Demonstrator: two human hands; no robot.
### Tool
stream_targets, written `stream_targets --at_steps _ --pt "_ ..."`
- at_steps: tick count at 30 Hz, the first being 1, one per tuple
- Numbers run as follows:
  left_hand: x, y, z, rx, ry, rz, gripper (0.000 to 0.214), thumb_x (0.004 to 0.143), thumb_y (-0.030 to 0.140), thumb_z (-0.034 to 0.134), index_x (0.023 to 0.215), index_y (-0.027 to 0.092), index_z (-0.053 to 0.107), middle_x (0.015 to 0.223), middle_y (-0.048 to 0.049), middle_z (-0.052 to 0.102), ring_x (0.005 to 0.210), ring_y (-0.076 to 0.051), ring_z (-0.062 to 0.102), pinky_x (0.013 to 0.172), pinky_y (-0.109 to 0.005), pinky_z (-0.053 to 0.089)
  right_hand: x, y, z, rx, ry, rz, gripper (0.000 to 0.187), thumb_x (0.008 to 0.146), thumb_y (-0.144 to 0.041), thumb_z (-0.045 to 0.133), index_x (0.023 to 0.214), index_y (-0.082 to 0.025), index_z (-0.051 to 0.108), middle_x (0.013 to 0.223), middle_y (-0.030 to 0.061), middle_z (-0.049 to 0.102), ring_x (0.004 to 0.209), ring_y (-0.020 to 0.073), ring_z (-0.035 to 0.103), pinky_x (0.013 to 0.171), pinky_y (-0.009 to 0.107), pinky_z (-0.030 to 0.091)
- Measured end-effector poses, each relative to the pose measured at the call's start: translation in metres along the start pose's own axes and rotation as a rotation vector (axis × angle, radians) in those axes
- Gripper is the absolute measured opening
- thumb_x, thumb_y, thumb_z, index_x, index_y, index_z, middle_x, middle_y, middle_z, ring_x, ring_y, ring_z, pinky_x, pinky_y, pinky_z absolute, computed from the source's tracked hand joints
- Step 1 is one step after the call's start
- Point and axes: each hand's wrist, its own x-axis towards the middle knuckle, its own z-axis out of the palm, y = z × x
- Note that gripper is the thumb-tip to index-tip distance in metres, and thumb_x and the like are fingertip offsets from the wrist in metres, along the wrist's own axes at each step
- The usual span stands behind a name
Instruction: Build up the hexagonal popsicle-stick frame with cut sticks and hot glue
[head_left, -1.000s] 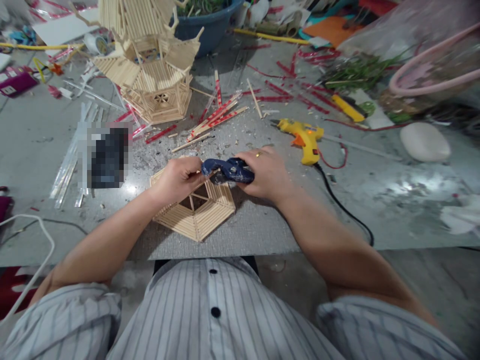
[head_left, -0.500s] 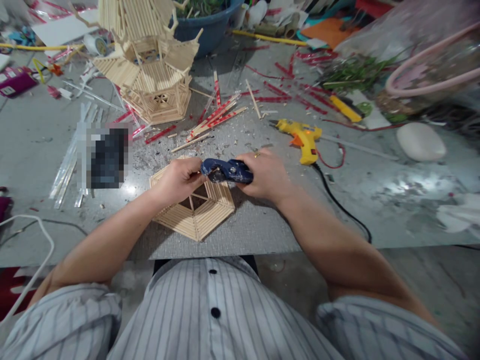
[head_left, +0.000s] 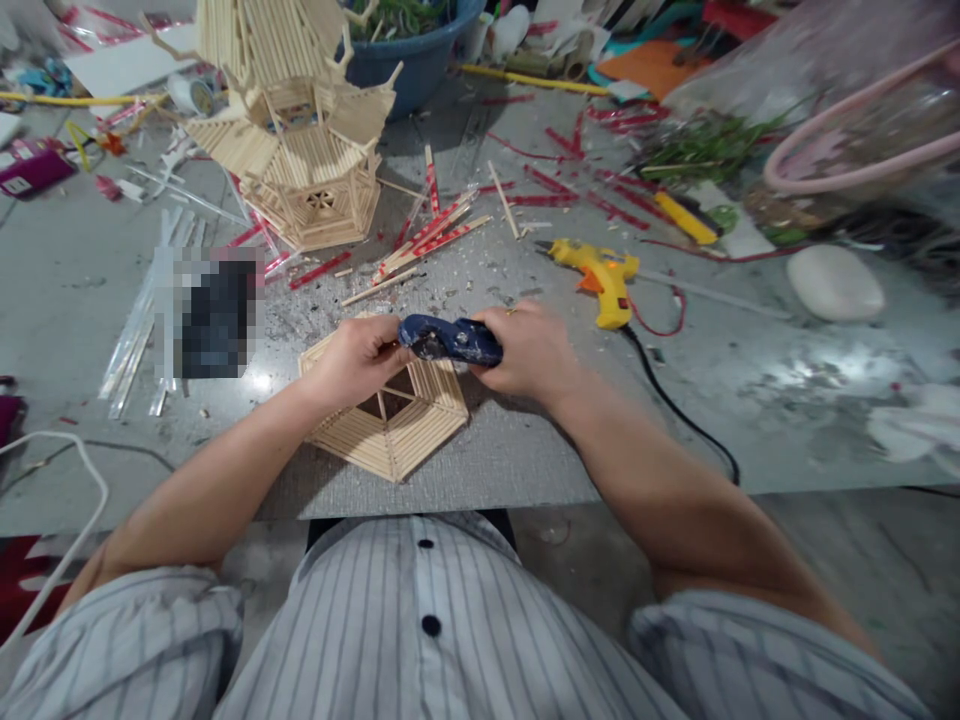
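Grey table (head_left: 517,450) is carrying plenty of clutter — taking 12 as away from the person, wooden tower (head_left: 307,150) is standing at 11 o'clock from the stick frame (head_left: 409,430), glue gun (head_left: 613,290) is lying at 2. Blue cutter (head_left: 454,342) is showing over the frame's 1 o'clock side, between the hands; can't tell if it's touching wood. Right hand (head_left: 529,350) is wrapping the handle end, fingers well closed. Left hand (head_left: 352,360) is pinching tight by the other end; can't tell what it's holding.

Main risk, my read: left fingertips are sitting right by the cutter's head — a slip or hard squeeze could be nipping skin. Slipping downward could be cracking the frame's thin sticks, nothing visible clamping it.

Cutter's long axis is running roughly 9-to-3, crosswise to the person; what looks like the head is pointing at 9, handle at 3. Frame is pointing one corner at 6.
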Motion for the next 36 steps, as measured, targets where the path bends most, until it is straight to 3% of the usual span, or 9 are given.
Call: stream_targets --at_steps 10,22,30,36 --pt "0.0009 0.0006 -0.0004 -0.007 -0.002 -0.036 0.013 0.082 0.018 0.054 0.071 0.015 0.06 0.067 -0.0015 0.065 0.063 -0.01 0.059 0.056 -0.02 0.044 -0.0024 -0.0013 0.0033 0.08 -0.037 0.07 0.039 0.071 -0.032 0.059 0.107 -0.017 0.062 0.095 0.0121 0.07 0.087 0.0297 0.065 0.068 0.036 0.042" --pt "0.0012 0.0033 -0.0027 0.01 0.007 -0.105 0.015 0.081 0.021 0.055 0.071 0.013 0.063 0.061 -0.0002 0.06 0.057 -0.009 0.052 0.053 -0.02 0.042 -0.0031 -0.0018 0.0057 0.072 0.028 0.059 0.031 0.072 -0.034 0.058 0.099 -0.018 0.062 0.089 0.0119 0.07 0.08 0.029 0.065 0.064 0.036 0.042" --pt "0.0019 0.0026 -0.0028 0.012 0.006 -0.127 0.015 0.08 0.021 0.055 0.071 0.012 0.063 0.06 -0.0002 0.059 0.057 -0.009 0.052 0.052 -0.02 0.041 -0.0024 -0.0033 0.0026 0.062 -0.026 0.085 0.033 0.071 -0.032 0.059 0.101 -0.017 0.064 0.095 0.0122 0.071 0.085 0.029 0.066 0.066 0.036 0.044" --pt "0.0022 0.0019 -0.0026 -0.01 -0.006 -0.144 0.014 0.079 0.02 0.055 0.071 0.012 0.063 0.062 -0.0011 0.061 0.058 -0.01 0.054 0.054 -0.02 0.042 -0.003 -0.0017 0.0061 0.055 0.045 0.06 0.031 0.071 -0.033 0.06 0.098 -0.018 0.063 0.089 0.0111 0.071 0.076 0.0269 0.064 0.061 0.034 0.041"
